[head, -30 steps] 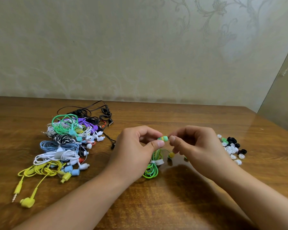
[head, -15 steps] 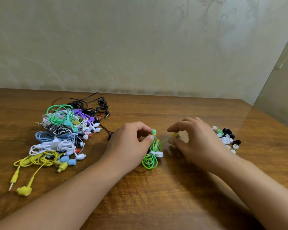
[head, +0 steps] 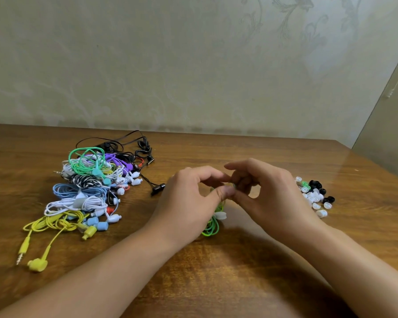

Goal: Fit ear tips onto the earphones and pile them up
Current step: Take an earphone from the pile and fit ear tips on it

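Note:
A bundled green earphone (head: 213,226) hangs below my hands at the table's centre, with a white tie round its coil. My left hand (head: 189,203) pinches one of its earbuds between thumb and forefinger. My right hand (head: 267,193) meets it fingertip to fingertip and pinches a small dark ear tip (head: 234,185) against that bud. The bud itself is mostly hidden by my fingers. A pile of coiled earphones (head: 87,187) in many colours lies to the left. Loose white, black and green ear tips (head: 315,195) lie to the right.
The wooden table (head: 216,271) runs back to a patterned wall. A yellow earphone with its jack (head: 36,249) trails toward the front left. Black earphones (head: 145,154) lie at the back of the pile.
My right hand left the table near the ear tips and came back to my left hand. Both hands now meet above the green bundle, hiding the bud that showed before.

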